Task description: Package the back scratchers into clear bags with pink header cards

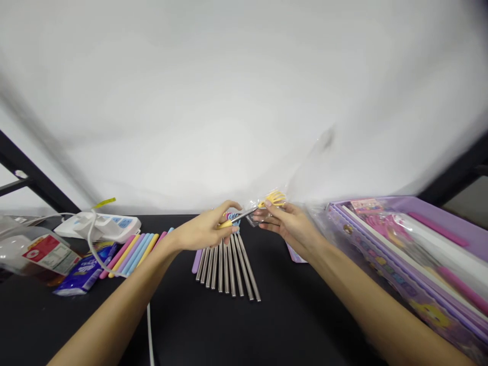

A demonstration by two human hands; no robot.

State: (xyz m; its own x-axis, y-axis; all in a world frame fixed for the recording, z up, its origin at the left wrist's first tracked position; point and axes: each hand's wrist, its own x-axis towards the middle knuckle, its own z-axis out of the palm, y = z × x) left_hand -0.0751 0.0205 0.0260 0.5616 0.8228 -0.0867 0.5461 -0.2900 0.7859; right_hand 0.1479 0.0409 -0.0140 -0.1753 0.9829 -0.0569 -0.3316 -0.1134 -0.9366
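A yellow back scratcher [249, 211] with a metal rod is held up between both hands, slanting up to the right. My left hand [208, 227] is closed around its yellow handle end. My right hand [287, 223] pinches it just below the hand-shaped claw, and crinkled clear plastic [251, 219] lies about these fingers. Below, several metal rods [227, 269] lie fanned out on the black table [229, 335], with blue and other coloured ends partly hidden by my left hand. A purple handle [197, 261] lies at the left edge of the fan.
To the left are several coloured handles [133, 254], a white power strip [102, 227], a blue packet [86, 272], a bottle [41, 254] and a white cable [150, 330]. At right stands a purple box [385, 274] holding pink back scratchers [385, 229] in clear plastic.
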